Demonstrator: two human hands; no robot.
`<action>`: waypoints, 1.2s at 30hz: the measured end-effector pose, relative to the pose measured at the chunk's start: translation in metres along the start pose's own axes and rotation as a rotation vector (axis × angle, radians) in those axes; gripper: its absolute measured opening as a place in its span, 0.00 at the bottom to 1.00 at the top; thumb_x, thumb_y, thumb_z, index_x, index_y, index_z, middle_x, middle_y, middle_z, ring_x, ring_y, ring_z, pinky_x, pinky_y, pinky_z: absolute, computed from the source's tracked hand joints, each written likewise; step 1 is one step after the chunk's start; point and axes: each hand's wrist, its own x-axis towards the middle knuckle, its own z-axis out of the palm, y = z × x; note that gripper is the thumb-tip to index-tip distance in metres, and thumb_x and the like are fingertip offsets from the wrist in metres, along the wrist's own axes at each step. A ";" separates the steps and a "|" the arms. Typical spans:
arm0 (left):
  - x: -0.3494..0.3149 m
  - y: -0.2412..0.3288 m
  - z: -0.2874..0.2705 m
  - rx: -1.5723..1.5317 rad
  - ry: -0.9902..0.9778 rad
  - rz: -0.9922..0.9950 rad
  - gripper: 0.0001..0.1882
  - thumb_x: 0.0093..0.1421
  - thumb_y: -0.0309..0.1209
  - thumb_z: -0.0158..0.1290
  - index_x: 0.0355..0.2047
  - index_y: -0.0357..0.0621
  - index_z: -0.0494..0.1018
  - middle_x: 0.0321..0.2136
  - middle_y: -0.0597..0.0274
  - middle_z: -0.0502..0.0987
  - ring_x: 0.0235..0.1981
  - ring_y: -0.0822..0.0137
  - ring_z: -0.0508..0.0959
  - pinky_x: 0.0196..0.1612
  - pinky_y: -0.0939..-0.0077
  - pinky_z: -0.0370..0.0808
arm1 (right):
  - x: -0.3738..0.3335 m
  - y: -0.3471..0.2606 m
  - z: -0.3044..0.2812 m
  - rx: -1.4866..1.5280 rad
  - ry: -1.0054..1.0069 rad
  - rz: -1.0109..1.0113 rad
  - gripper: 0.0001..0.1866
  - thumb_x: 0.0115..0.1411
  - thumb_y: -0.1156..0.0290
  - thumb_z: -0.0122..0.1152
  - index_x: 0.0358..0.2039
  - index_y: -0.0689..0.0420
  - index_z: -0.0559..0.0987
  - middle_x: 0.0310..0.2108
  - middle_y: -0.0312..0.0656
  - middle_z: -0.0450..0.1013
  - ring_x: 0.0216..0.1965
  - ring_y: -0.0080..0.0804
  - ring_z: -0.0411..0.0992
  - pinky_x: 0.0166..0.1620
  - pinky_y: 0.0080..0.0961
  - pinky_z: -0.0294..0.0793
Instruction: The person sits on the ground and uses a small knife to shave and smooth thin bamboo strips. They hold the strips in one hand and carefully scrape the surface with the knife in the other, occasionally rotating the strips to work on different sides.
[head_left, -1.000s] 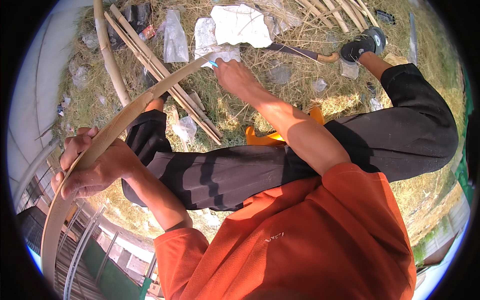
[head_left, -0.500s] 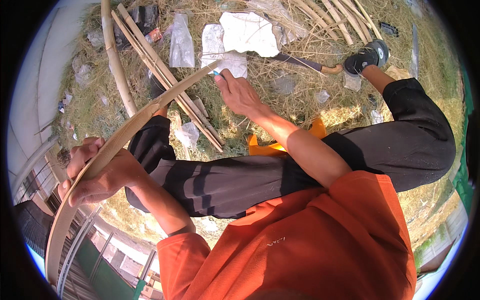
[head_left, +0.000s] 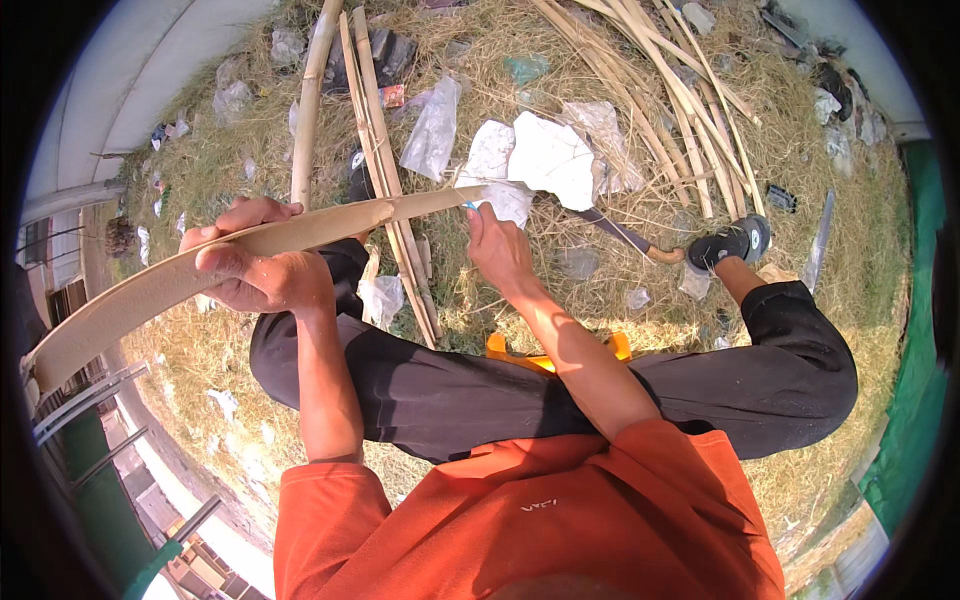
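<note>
A long split bamboo strip (head_left: pixel 330 228), pale brown with a node along it, slants across the left of the head view. My left hand (head_left: pixel 270 280) is closed around its middle, the thumb lying along the near edge. At the strip's narrow far end, my right hand (head_left: pixel 502 250) is closed, thumb and fingers together. A small blue thing (head_left: pixel 471 205) shows by that thumb, against the strip's tip. Most of what the right hand holds is hidden by its fingers.
White slabs (head_left: pixel 552 160) lie ahead on dry grass, with a long tool with a wooden handle (head_left: pixel 664 255) reaching from under them. Bamboo strips (head_left: pixel 388 170) lie ahead left, more bamboo strips (head_left: pixel 690 110) ahead right. A yellow-orange stool (head_left: pixel 510 350) stands below my legs.
The bamboo strip has swung flatter. My left hand has moved up and to the right with it, while my right hand stays closed at its tip. The whole view has shifted.
</note>
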 end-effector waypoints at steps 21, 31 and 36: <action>-0.024 0.024 0.004 0.076 -0.072 0.065 0.26 0.72 0.50 0.29 0.33 0.39 0.62 0.17 0.55 0.72 0.18 0.68 0.73 0.23 0.76 0.71 | -0.015 0.016 -0.029 0.123 -0.342 0.337 0.23 0.69 0.54 0.38 0.41 0.64 0.71 0.30 0.59 0.74 0.35 0.60 0.73 0.41 0.55 0.68; -0.023 0.024 0.014 -0.067 -0.137 0.112 0.27 0.70 0.54 0.29 0.34 0.41 0.62 0.13 0.54 0.70 0.13 0.69 0.68 0.20 0.76 0.69 | -0.040 -0.017 -0.003 0.168 0.007 -0.106 0.22 0.70 0.53 0.37 0.42 0.61 0.70 0.31 0.63 0.73 0.36 0.65 0.71 0.42 0.57 0.67; -0.028 0.018 0.004 -0.038 -0.136 0.095 0.27 0.70 0.54 0.26 0.34 0.42 0.59 0.12 0.54 0.70 0.12 0.68 0.67 0.20 0.76 0.71 | -0.029 -0.014 -0.019 0.151 -0.173 0.105 0.27 0.70 0.50 0.31 0.46 0.59 0.71 0.36 0.63 0.74 0.42 0.66 0.71 0.47 0.55 0.66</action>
